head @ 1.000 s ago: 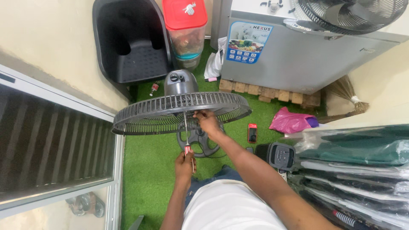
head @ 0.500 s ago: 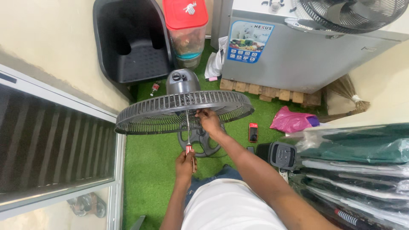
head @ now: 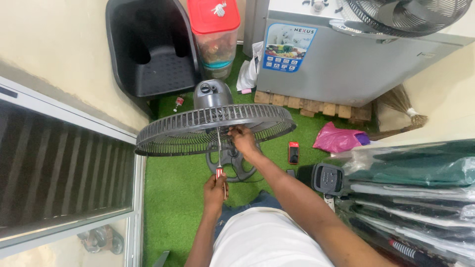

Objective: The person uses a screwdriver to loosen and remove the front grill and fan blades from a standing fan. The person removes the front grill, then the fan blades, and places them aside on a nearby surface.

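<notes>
A grey standing fan stands in front of me on green turf, its round rear grille [head: 198,129] facing up and the motor housing [head: 212,94] behind it. My left hand [head: 215,189] grips the red handle of a screwdriver [head: 219,157], whose shaft runs up into the middle of the grille. At the grille's centre, my right hand [head: 244,139] rests on the fan hub, right beside the screwdriver's tip. The fan's round base [head: 236,165] shows below the grille.
A black plastic chair [head: 151,49] and a red-lidded clear container [head: 215,34] stand at the back. A grey chest freezer [head: 341,59] sits on a wooden pallet, with another fan grille on top. A small red device [head: 293,152], a pink bag [head: 339,139], and wrapped green bundles [head: 420,168] lie right.
The view has shifted slightly; the fan grille sits a little more to the right. Both hands stay in place on the screwdriver and the hub.
</notes>
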